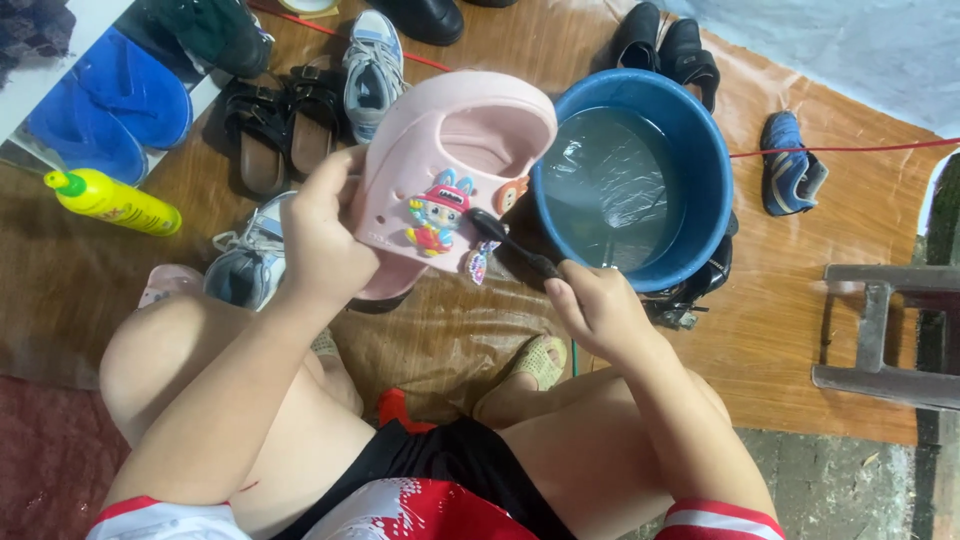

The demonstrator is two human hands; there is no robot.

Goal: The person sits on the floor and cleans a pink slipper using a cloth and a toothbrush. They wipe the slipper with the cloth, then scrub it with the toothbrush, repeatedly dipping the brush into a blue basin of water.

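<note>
My left hand (322,232) grips a pale pink slide sandal (450,140) by its left edge and holds it up, strap facing me. Small cartoon charms (437,218) sit on the strap. In my right hand (598,305) is a dark brush (505,240), its head touching the strap next to the charms. Just right of the sandal stands a blue basin (700,160) holding water. My bare knees and sandalled feet fill the lower part of the view.
Many shoes lie on the brown mat: black sandals (285,125), a grey-white sneaker (372,70), black shoes (665,50), a blue shoe (792,172), blue slippers (110,105). A yellow bottle (112,202) lies at left. A metal stool frame (885,330) stands at right.
</note>
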